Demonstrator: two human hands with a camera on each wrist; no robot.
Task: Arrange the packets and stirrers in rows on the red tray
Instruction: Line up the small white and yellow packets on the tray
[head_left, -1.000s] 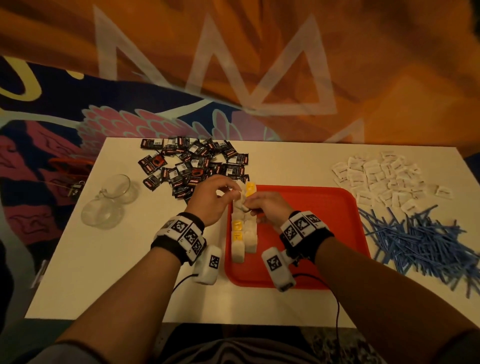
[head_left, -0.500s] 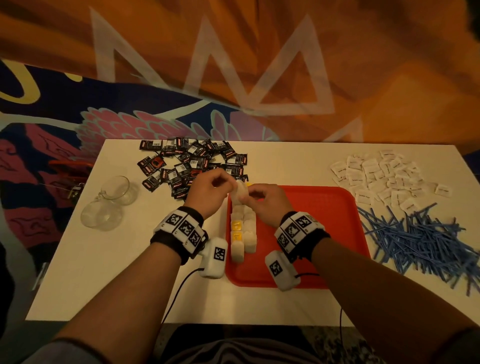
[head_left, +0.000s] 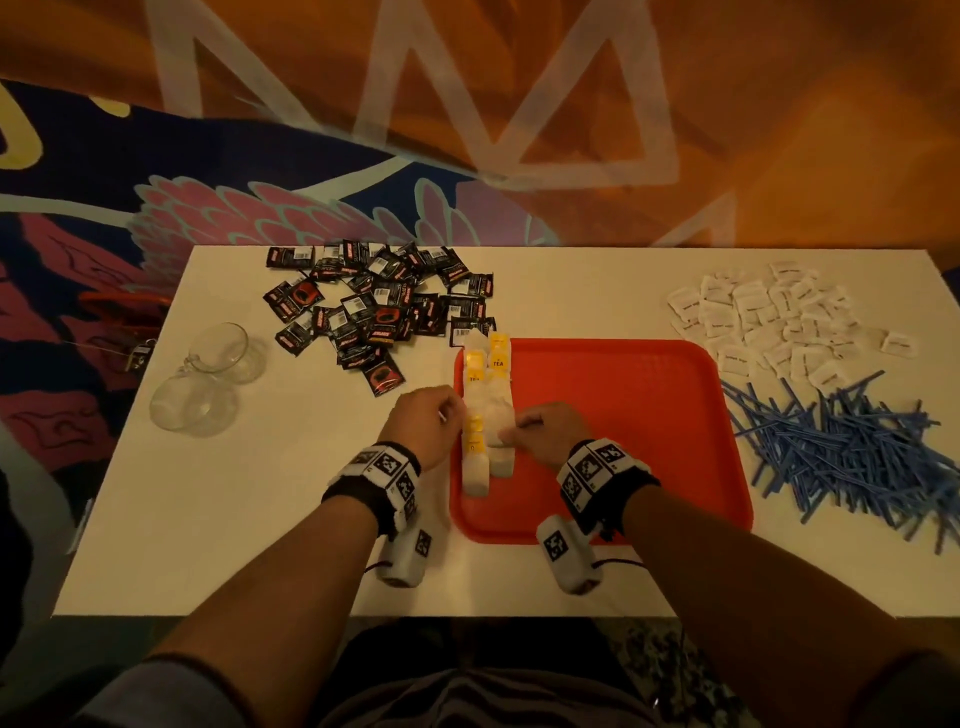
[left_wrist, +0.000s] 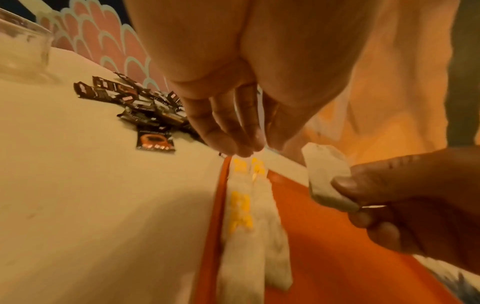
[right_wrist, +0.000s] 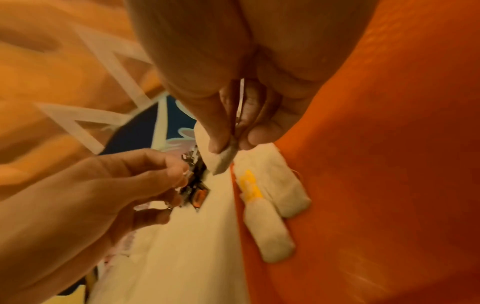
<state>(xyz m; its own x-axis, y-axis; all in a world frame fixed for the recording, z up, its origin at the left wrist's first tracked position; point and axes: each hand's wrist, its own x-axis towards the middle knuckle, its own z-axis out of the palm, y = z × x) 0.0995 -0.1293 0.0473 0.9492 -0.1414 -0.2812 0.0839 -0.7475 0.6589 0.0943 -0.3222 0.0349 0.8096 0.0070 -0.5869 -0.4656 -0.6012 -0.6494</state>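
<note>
A red tray (head_left: 623, 441) lies mid-table with two rows of white tea bags (head_left: 485, 415) along its left edge, some showing yellow tags. My right hand (head_left: 511, 431) hovers over the near half of the rows and pinches one loose tea bag (left_wrist: 327, 179) between thumb and forefinger, lifted off the tray. My left hand (head_left: 452, 415) is just left of the rows, fingertips drawn together on something thin and pale, seemingly that bag's string. Black packets (head_left: 374, 312) are heaped at the far left, white packets (head_left: 769, 322) at the far right, blue stirrers (head_left: 857, 452) to the tray's right.
Two clear glass cups (head_left: 208, 374) lie on the table's left side. Most of the tray's surface right of the tea bag rows is bare red. A patterned rug lies beyond the table's far edge.
Both hands have come back from the far end of the rows toward me. The right hand now carries the tea bag over the near half of the rows.
</note>
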